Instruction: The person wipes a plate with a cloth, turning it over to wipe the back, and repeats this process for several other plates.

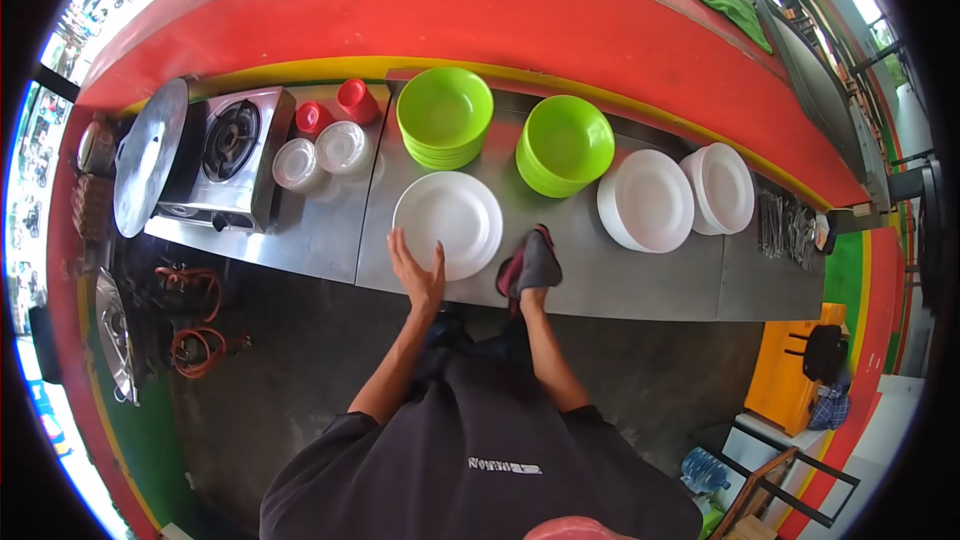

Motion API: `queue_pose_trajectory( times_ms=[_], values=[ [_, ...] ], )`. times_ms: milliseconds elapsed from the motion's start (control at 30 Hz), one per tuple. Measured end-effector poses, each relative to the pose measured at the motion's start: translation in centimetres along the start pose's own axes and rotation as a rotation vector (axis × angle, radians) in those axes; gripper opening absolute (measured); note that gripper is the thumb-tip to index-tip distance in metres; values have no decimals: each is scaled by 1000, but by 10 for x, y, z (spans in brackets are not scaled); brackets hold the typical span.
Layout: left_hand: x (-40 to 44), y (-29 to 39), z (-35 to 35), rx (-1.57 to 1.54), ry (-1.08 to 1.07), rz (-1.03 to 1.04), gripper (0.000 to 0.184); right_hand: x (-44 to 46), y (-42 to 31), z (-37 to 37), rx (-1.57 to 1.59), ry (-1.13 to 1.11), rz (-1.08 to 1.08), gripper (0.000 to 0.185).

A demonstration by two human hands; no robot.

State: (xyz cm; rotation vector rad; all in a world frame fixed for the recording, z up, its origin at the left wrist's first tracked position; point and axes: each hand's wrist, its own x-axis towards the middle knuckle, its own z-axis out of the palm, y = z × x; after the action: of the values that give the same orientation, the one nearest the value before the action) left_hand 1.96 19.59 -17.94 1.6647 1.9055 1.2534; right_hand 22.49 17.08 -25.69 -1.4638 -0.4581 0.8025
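A white plate point(455, 220), perhaps the top one of a stack, lies on the steel counter in front of me. My left hand point(418, 275) is at its lower left rim, with the thumb and fingers spread apart; whether it presses on the plate I cannot tell. To the right of the plate, my right hand point(535, 292) grips a dark grey and maroon cloth point(537, 265), which covers most of its fingers. Behind the plate stand two stacks of green bowls, one at the back point(445, 110) and one further right point(567, 140).
White plates stand in two stacks point(647, 202) point(722, 190) to the right, beside metal cutlery point(785, 225). Leftward are clear plastic lids or containers point(343, 147), red cups point(357, 100), a gas stove point(225, 155) and a large metal lid point(150, 165). A red wall point(480, 25) borders the counter's back.
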Motion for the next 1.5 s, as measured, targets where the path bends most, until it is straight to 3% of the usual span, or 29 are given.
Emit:
queue_pose_trajectory(
  times_ms=[33, 133, 200, 367, 433, 533, 667, 700, 800, 867, 933, 967, 1033, 1067, 1100, 1133, 1167, 1233, 1300, 1400, 1500],
  values=[
    [3, -16, -5, 103, 80, -9, 85, -10, -1, 11, -88, -132, -72, 34],
    [1, -69, -2, -86, -86, -264, 101, -39, 0, 40, -11, -222, -30, 39],
    [-1, -86, 6, -123, -167, -312, 92, -49, -20, 48, 13, -159, 10, 42],
    [1, -82, 7, -202, -223, -326, 83, -60, -61, 15, 167, -78, 389, 37],
    [4, -79, -2, -254, -233, -385, 81, -80, -97, 13, 274, -12, 411, 24],
    [15, -67, -14, -341, -245, -443, 76, -73, -90, -18, 415, -79, 322, 27],
    [22, -57, -31, -473, -235, -383, 58, -73, -86, -52, 704, -209, 479, 50],
    [28, -42, -42, -510, -241, -379, 54, -67, -72, -66, 759, -313, 418, 52],
    [45, -14, -62, -603, -239, -301, 49, -80, -145, -29, 844, -219, 306, 48],
    [50, -4, -69, -647, -253, -271, 49, -78, -154, -18, 659, -243, -3, 44],
    [54, 4, -71, -681, -287, -288, 49, -82, -175, 1, -22, -193, -258, 39],
    [54, 13, -75, -698, -331, -358, 52, -97, -199, 21, -606, -118, -336, 39],
    [47, 27, -73, -853, -491, -493, 52, -112, -140, 25, -700, -317, -419, 57],
    [45, 33, -71, -928, -572, -557, 52, -117, -122, 33, -636, -459, -581, 70],
    [35, 24, -54, -884, -600, -480, 52, -122, -104, 40, -557, -613, -730, 83],
    [15, 42, -49, -1109, -502, -273, 55, -124, -131, 54, -763, -630, -804, 90],
    [13, 50, -49, -1097, -529, -309, 55, -126, -159, 68, -961, -644, -890, 97],
    [20, 69, -53, -1072, -573, -378, 55, -121, -178, 69, -998, -665, -633, 103],
    [29, 85, -60, -1048, -610, -452, 55, -97, -180, 57, -988, -591, -665, 100],
    [40, 100, -75, -747, -676, -360, 56, -80, -189, 36, -1041, -444, -669, 99],
    [50, 112, -78, -727, -546, -264, 57, -85, -191, 21, -1146, -312, -662, 100]
  ],
)
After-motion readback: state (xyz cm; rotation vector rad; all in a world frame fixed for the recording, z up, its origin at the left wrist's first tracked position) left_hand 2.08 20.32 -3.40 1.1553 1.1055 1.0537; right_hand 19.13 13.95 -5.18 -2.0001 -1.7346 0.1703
